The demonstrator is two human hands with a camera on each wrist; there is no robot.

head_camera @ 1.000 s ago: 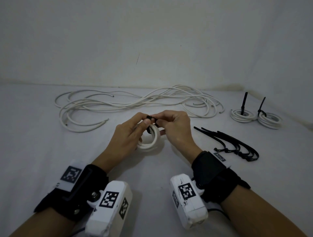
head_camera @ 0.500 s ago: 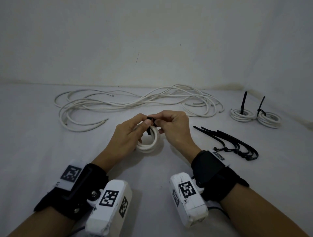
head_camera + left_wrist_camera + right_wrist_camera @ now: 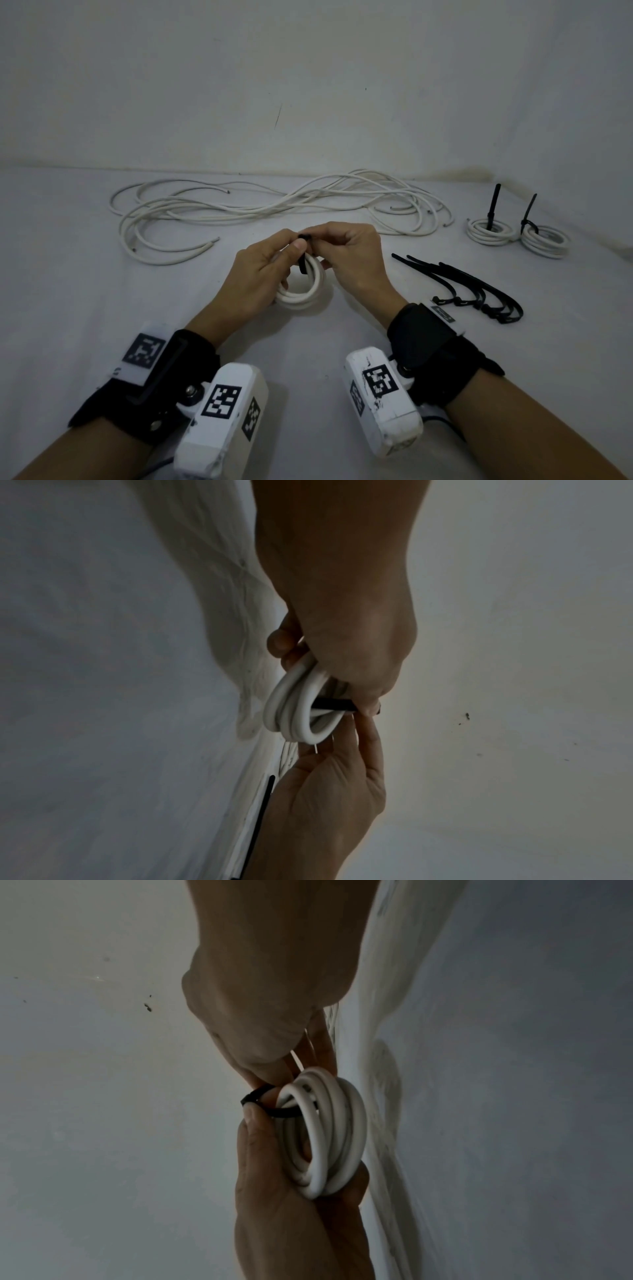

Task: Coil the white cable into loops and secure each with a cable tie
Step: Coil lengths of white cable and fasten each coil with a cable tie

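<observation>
A small coil of white cable point(image 3: 305, 291) stands on edge at the middle of the table, with a black cable tie point(image 3: 303, 265) looped round its top. My left hand point(image 3: 263, 274) holds the coil point(image 3: 329, 1131), fingers through it and thumb against the tie. My right hand point(image 3: 349, 260) pinches the tie point(image 3: 260, 1102) at its head from the other side. In the left wrist view the tie point(image 3: 334, 704) runs across the coil point(image 3: 291, 710) under my left thumb. The tie's free end is hidden by the fingers.
Several loose white cables point(image 3: 274, 209) sprawl across the back of the table. Two tied coils point(image 3: 489, 233) point(image 3: 544, 240) with upright tie tails sit at the far right. A bunch of spare black ties point(image 3: 472, 291) lies right of my right hand.
Both hands stay on the coil and tie in the same spot; only small finger shifts at the tie's head.
</observation>
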